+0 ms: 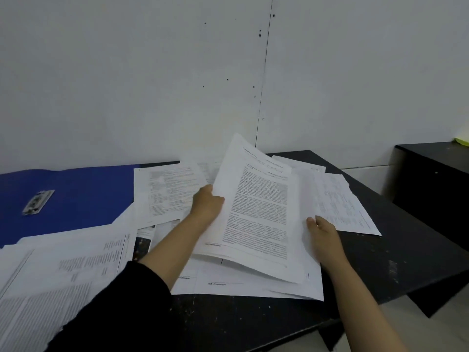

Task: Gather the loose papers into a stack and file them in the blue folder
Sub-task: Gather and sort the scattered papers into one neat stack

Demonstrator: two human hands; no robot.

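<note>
A blue folder (76, 194) lies open at the far left of the black table (396, 252), its metal clip (38, 202) showing. Printed white papers are spread across the table. I hold a small stack of papers (258, 214) lifted and tilted above the table's middle. My left hand (206, 203) grips the stack's left edge. My right hand (321, 231) holds its lower right edge, thumb on top. More loose sheets lie beneath the stack (253, 285), at the left front (63, 270), behind my left hand (167, 194) and to the right (345, 207).
A grey wall (177, 85) stands right behind the table. A second black surface (434, 179) sits at the right with something yellow (462, 141) on its far corner. The table's right corner ends at a gap showing pale floor.
</note>
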